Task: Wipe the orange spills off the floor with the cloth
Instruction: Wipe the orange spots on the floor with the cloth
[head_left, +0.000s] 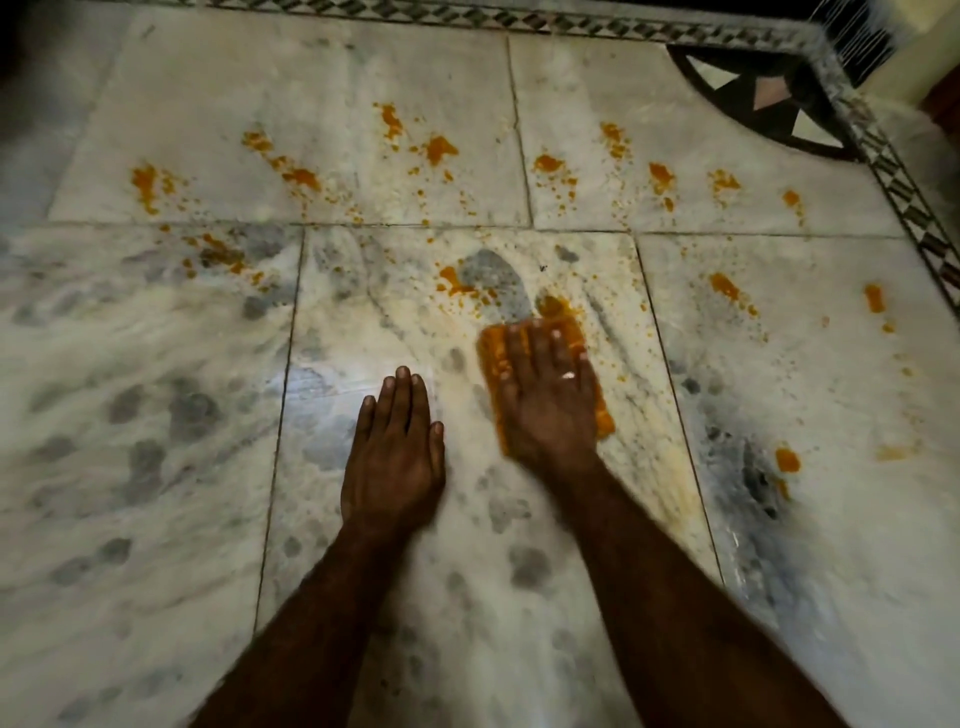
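Observation:
My right hand (545, 395) presses flat on an orange-stained cloth (493, 348) on the white marble floor (156, 415); the cloth shows around my fingers and along the hand's right side. An orange blob (553, 306) lies just beyond the cloth's far edge. My left hand (395, 452) rests flat on the bare floor to the left of the cloth, fingers together, holding nothing. Several orange spills are scattered across the far tiles, such as one (440, 148) at the centre back, and one (787, 460) sits to the right of my right arm.
A patterned dark border (893, 171) runs along the far and right edges of the floor, with a dark inlaid quarter-circle (763, 98) in the corner. Grey veined patches mark the marble near me.

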